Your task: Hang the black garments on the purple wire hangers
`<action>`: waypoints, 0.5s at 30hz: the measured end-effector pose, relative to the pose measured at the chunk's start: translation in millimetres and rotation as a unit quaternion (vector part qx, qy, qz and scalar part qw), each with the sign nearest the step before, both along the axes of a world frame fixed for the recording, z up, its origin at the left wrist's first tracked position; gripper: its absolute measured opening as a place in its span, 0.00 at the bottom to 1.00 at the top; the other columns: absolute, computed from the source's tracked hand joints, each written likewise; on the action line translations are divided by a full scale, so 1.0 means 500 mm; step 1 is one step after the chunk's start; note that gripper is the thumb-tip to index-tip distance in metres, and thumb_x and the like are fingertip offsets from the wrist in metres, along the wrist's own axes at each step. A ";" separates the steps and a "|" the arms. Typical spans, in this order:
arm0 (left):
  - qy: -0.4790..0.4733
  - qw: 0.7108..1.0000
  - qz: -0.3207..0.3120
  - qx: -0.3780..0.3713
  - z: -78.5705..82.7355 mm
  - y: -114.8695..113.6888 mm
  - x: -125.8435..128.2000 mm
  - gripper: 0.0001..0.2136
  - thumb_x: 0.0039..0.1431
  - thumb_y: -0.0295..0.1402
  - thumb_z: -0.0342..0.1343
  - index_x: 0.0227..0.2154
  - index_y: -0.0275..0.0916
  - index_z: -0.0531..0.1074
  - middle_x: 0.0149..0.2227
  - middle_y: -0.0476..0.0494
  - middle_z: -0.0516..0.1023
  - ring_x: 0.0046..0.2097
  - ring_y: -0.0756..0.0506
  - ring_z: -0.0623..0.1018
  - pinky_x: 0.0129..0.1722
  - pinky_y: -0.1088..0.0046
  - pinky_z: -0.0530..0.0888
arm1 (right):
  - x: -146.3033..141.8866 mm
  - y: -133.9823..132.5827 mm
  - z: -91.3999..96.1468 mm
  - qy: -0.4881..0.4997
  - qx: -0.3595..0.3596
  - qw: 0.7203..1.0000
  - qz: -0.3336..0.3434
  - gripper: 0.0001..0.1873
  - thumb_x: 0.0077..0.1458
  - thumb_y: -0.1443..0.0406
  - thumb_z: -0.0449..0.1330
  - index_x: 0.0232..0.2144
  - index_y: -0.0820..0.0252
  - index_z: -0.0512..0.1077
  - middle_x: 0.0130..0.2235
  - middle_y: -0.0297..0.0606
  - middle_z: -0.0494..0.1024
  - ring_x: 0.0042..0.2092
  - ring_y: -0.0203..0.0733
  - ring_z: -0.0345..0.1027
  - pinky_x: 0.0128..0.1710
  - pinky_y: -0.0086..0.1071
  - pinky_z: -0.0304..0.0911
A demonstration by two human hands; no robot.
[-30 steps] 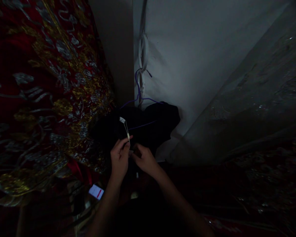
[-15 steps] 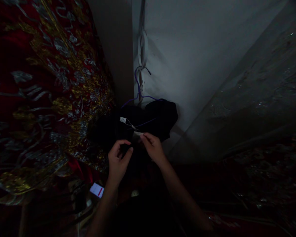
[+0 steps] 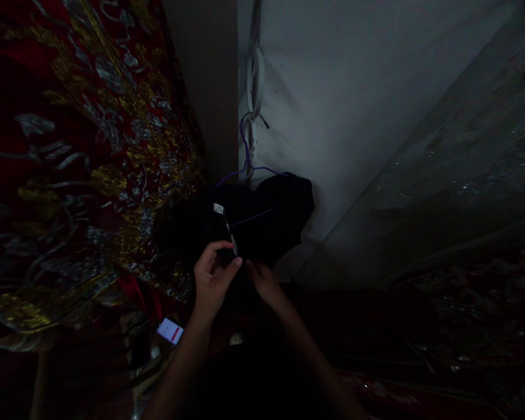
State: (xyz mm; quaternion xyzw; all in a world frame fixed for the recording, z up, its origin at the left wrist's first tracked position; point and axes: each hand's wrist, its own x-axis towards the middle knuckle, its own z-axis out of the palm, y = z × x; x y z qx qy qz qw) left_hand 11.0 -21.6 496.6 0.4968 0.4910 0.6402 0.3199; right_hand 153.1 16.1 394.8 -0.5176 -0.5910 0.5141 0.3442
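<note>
Head view: one dark garment, hung by a purple hanger from a white ring strip against a pale wall. On its front, one small white label, with a thin cord running down to a narrow pale tag; this tag lies at the left hand's fingertips. Left hand: curled, thumb and forefinger parted about the tag's lower end; whether they touch it cannot be told. Right hand: just beside, fingers bent inward against dark cloth; grip or content cannot be told. Handling note, by judgement: pinch the tag flat by its edges, leave slack in the cord so the cloth is not tugged, steady the garment with the other hand, and turn the tag toward the light, which is poor.
</note>
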 end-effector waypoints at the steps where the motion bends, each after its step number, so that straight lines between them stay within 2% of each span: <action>1: 0.000 1.000 -0.002 -0.002 -0.003 0.000 0.003 0.14 0.51 0.37 0.68 0.40 0.41 0.75 0.32 0.49 0.75 0.30 0.49 0.72 0.27 0.76 0.67 | -0.006 0.000 -0.002 0.014 0.012 1.000 -0.005 0.26 0.63 0.47 0.49 0.23 0.58 0.66 0.21 0.31 0.68 0.23 0.35 0.62 0.25 0.29 0.55; 6: 0.001 1.000 0.002 0.000 -0.019 -0.005 0.002 0.12 0.53 0.35 0.67 0.39 0.42 0.75 0.36 0.49 0.75 0.35 0.49 0.73 0.33 0.77 0.69 | -0.008 -0.004 -0.012 0.050 0.031 0.998 -0.022 0.12 0.58 0.56 0.55 0.31 0.58 0.69 0.23 0.30 0.68 0.25 0.35 0.62 0.26 0.28 0.57; 9: -0.004 1.000 -0.021 -0.005 -0.017 -0.014 0.005 0.11 0.53 0.35 0.67 0.39 0.42 0.75 0.36 0.48 0.76 0.37 0.48 0.74 0.34 0.76 0.70 | -0.005 -0.006 -0.014 0.070 0.039 0.996 -0.035 0.10 0.55 0.58 0.56 0.36 0.58 0.69 0.26 0.30 0.71 0.27 0.36 0.65 0.27 0.28 0.58; 12: -0.009 0.999 -0.032 -0.010 -0.008 -0.021 0.009 0.11 0.53 0.35 0.67 0.39 0.41 0.75 0.36 0.48 0.76 0.36 0.49 0.74 0.33 0.77 0.70 | -0.004 -0.005 -0.010 0.061 0.068 0.995 -0.049 0.09 0.56 0.59 0.55 0.35 0.58 0.68 0.27 0.31 0.71 0.28 0.36 0.65 0.27 0.28 0.58; 15: -0.008 1.000 -0.010 -0.009 -0.007 -0.024 0.006 0.11 0.53 0.35 0.67 0.39 0.41 0.75 0.36 0.48 0.76 0.36 0.49 0.74 0.34 0.77 0.70 | 0.000 -0.004 -0.007 0.042 0.106 0.991 -0.062 0.07 0.55 0.61 0.53 0.31 0.58 0.68 0.28 0.33 0.71 0.30 0.37 0.66 0.29 0.29 0.59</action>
